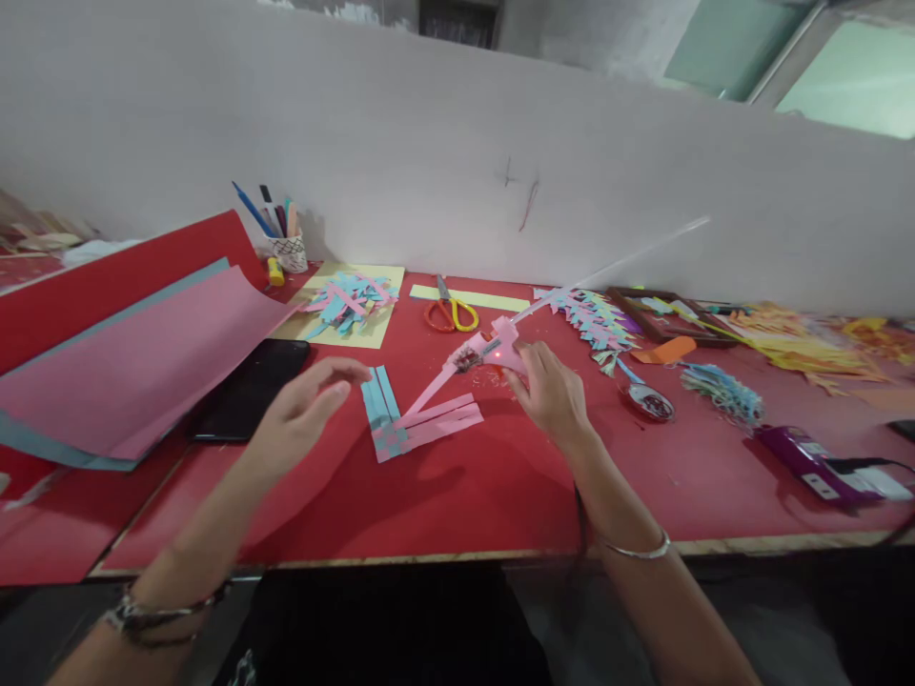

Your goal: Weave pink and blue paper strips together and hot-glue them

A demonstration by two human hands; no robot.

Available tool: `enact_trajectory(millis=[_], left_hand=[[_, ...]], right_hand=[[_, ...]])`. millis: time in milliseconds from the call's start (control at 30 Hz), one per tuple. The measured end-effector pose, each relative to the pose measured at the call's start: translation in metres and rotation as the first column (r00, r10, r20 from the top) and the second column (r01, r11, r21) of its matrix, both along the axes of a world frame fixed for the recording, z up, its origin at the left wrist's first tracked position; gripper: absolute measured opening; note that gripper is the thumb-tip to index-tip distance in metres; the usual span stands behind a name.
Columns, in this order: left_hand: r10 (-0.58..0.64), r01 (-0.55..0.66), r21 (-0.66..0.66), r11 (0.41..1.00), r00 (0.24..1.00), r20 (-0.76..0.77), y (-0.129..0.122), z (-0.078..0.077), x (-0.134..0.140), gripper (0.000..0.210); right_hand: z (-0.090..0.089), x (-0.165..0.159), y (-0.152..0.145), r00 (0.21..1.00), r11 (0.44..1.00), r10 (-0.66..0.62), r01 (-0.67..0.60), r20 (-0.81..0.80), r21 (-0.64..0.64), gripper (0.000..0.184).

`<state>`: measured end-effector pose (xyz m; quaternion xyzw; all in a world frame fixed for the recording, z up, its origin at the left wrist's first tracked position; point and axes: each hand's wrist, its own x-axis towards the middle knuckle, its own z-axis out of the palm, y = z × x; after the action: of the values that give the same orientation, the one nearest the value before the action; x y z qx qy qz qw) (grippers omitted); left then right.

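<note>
My right hand (552,393) is closed round the handle of a pink glue gun (506,347). A red light glows on the gun's side, and a long clear glue stick (615,266) sticks out of its back. The gun's nozzle end points down and left, over the paper. My left hand (309,405) hovers with curved fingers and thumb apart, holding nothing, just left of a woven paper piece (391,438). Blue strips run up from its checkered corner, and pink strips reach to the right.
Scissors (451,311) and a pile of cut paper strips (350,301) lie behind. At left are a black phone (250,393), large pink sheets (150,367) and a pen cup (289,252). Fringed paper (597,319), a spoon-like item (649,401) and a purple power strip (815,462) lie rightward.
</note>
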<state>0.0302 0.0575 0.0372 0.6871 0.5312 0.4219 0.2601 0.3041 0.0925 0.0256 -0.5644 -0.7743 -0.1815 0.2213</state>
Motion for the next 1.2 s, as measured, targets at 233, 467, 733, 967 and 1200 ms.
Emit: enact_trajectory(millis=[233,467,733,967,1200], left_hand=[[-0.049,0.111,0.221,0.969,0.962,-0.269,0.032,0.06,0.03,0.032],[-0.27,0.528,0.333,0.781,0.767,-0.582,0.042,0.093,0.105,0.037],[-0.35,0.632,0.266,0.727,0.676,-0.649,0.045,0.118,0.122,0.028],[-0.379,0.636,0.31,0.707,0.711,-0.593,0.05,0.12,0.114,0.017],[-0.254,0.507,0.359,0.784,0.789,-0.559,0.054,0.112,0.115,0.013]], right_hand=[[0.0,0.001,0.002,0.994,0.981,-0.079,0.091,-0.075,0.171,0.032],[0.002,-0.01,-0.004,0.997,0.991,0.009,-0.019,0.077,0.129,0.029],[-0.002,-0.015,-0.003,0.979,0.986,0.05,-0.08,0.198,0.144,0.029],[-0.004,-0.013,-0.001,0.975,0.964,0.045,-0.1,0.219,0.246,0.023],[-0.002,-0.011,-0.004,0.974,0.959,0.043,-0.103,0.221,0.265,0.023]])
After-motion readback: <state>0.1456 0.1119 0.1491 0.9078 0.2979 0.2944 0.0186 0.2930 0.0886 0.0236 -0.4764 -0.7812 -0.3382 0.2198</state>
